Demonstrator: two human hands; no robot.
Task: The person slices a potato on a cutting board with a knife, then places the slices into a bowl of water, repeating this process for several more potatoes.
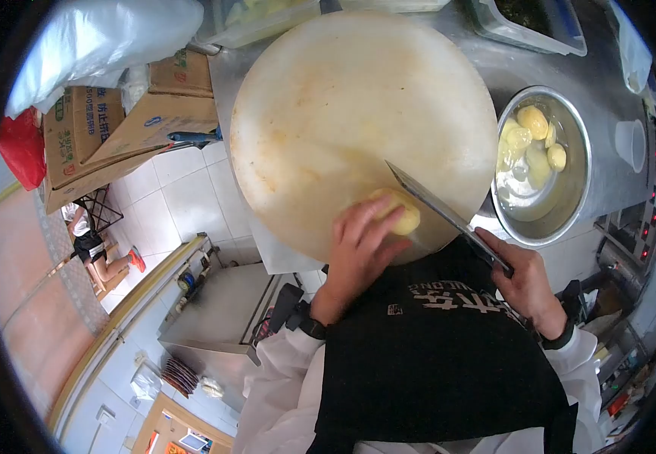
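Note:
On the large round cutting board [358, 98], near its front edge, lies a peeled potato [403, 216]. My left hand [362, 242] holds it from the left with bent fingers. A knife [449, 216] is in my right hand [521, 276], its fingers closed around the handle. The blade slants up and left, just right of the potato; whether it touches cannot be made out. A metal bowl [585, 189] to the right of the board holds several peeled potatoes in liquid.
Plastic containers [267, 29] stand behind the board, another [566, 47] at back right. Cardboard boxes [131, 129] and a red bag [21, 151] are at left. A clear cup [630, 145] sits right of the bowl. Far left, a person [89, 242] is seated.

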